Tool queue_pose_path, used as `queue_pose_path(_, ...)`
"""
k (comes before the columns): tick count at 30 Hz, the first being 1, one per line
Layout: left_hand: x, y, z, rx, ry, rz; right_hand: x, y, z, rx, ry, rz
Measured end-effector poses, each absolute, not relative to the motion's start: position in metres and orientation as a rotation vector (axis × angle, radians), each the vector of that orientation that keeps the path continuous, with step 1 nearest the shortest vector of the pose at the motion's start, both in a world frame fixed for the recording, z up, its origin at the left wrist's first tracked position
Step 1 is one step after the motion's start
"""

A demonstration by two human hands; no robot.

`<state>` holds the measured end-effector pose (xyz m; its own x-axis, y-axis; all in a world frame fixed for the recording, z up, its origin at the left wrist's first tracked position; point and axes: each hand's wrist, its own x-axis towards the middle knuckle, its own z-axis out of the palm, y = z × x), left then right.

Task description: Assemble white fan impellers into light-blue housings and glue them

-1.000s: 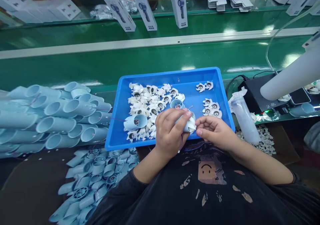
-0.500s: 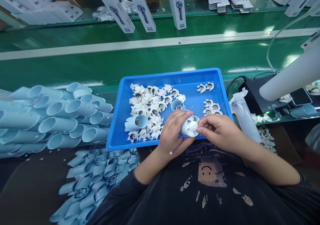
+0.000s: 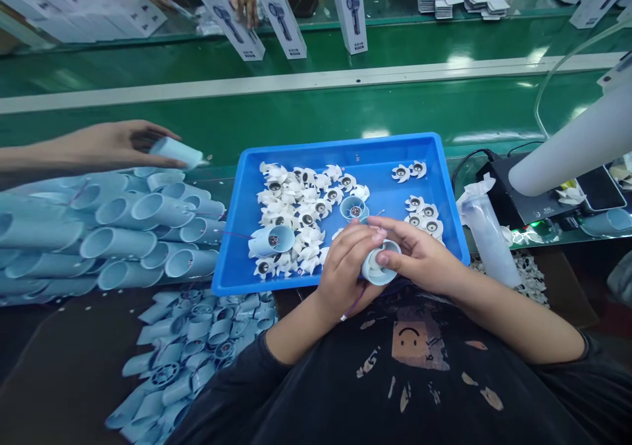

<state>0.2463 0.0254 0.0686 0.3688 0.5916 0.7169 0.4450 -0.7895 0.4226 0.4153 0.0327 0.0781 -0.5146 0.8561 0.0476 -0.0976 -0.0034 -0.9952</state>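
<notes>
- Logged from the remote head view: I have the left hand (image 3: 345,264) wrapped around a pale blue tube (image 3: 367,274), which appears above the near edge of the blue tray (image 3: 340,150), right of that edge's middle.
- Key relation: the tube's mouth faces up toward the wearer; its long axis runs away from my view, strongly foreshortened. A white fan (image 3: 378,274) lies inside the mouth.
- The right hand (image 3: 412,251) is nearer the fan: thumb across its face, fingers arched past the tube's far side, reaching the left fingertips. Whether these fingers grip or only rest, I cannot tell.
- A thin wire (image 3: 354,303) with a pale plug hangs below the left hand.
- Inside the tray: loose fans (image 3: 306,218) along the left side, fewer near the right edge.
- Hidden: most of the tube's barrel, behind the left fingers; part of the fan, under the thumb. Its seating depth is unreadable.
- Cut off at the left: a co-worker's arm, whose hand (image 3: 123,142) holds another tube (image 3: 175,151), blurred.
</notes>
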Motion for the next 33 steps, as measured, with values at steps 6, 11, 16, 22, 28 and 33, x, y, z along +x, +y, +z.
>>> queue_pose_path(6, 0.239, 0.033, 0.074, 2.449, 0.976, 1.228, 0.437, 0.035, 0.106, -0.830, -2.178, 0.204)
queue_pose_path(11, 0.235, 0.037, 0.091, 2.293, 0.712, 0.811, 0.442, 0.045, 0.126, -0.583, -2.676, -0.016)
queue_pose_path(16, 0.237, 0.026, 0.097, 2.615, 0.962, 1.056, 0.434, 0.042, 0.121, -0.691, -2.267, 0.461)
queue_pose_path(22, 0.241, 0.022, 0.103, 2.624, 0.911, 0.902, 0.436, 0.044, 0.119, -0.496, -2.443, 0.226)
queue_pose_path(28, 0.244, 0.024, 0.107, 2.634, 0.850, 0.812, 0.439, 0.045, 0.113, -0.693, -2.360, 0.488)
queue_pose_path(33, 0.250, 0.018, 0.108, 2.788, 1.078, 1.011, 0.442, 0.042, 0.111, -0.687, -2.178, 0.588)
